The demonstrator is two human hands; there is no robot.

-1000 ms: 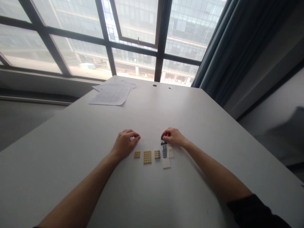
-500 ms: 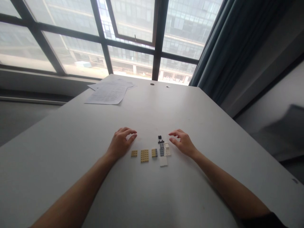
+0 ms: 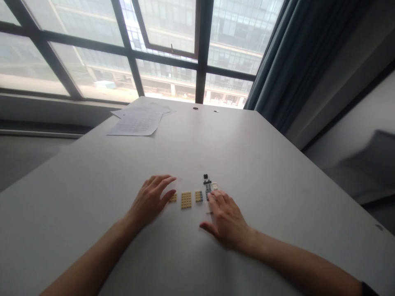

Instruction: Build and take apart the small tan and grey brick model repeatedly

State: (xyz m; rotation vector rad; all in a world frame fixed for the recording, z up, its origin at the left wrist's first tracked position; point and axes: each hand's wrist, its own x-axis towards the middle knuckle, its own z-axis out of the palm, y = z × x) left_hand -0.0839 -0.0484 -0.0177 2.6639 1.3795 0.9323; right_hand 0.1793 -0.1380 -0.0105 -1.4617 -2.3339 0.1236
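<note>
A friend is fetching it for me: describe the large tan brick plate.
On the white table by the window, look between the left hand and the right hand. The large tan plate is a studded rectangle, all tan, unlike the part-grey piece beside it, and bigger than the small tan piece partly hidden by the left hand.

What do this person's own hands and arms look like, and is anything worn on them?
The left hand and right hand are bare: no glove, watch or bracelet shows. A dark sleeve edge appears at the right forearm; no left sleeve is in view.
</note>
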